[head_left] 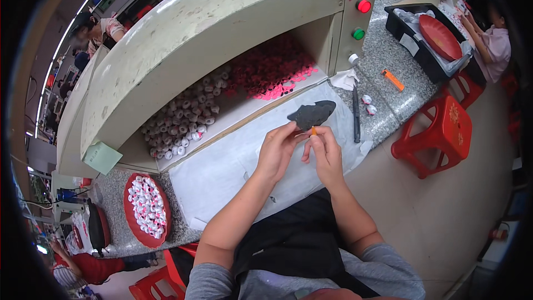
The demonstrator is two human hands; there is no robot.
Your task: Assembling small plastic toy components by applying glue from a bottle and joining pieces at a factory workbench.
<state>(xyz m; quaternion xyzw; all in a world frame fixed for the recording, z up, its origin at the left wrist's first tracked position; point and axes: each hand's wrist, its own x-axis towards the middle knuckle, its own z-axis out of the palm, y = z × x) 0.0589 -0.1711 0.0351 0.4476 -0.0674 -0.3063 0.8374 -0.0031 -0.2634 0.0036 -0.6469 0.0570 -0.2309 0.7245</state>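
Both my hands meet above a white paper sheet (222, 172) at the bench. Between the thumb and finger of my right hand (328, 161) is a small orange piece (314, 131). Close beside it, my left hand (276, 153) has its fingertips drawn together; whatever they pinch is too small to make out. Just beyond the fingertips is a dark grey, leaf-shaped lump (313, 114) like soft clay. The left fingertips overlap its near edge, and I cannot tell whether they grip it.
A cream machine housing (222, 22) holds white rounded pieces (191, 108) and pink pieces (272, 69). On the left is a red dish (129, 211) of small white-and-pink parts. To the right lie a dark stick (356, 116), an orange cutter (393, 80) and a black tray (408, 47). Red stools (444, 128) stand alongside.
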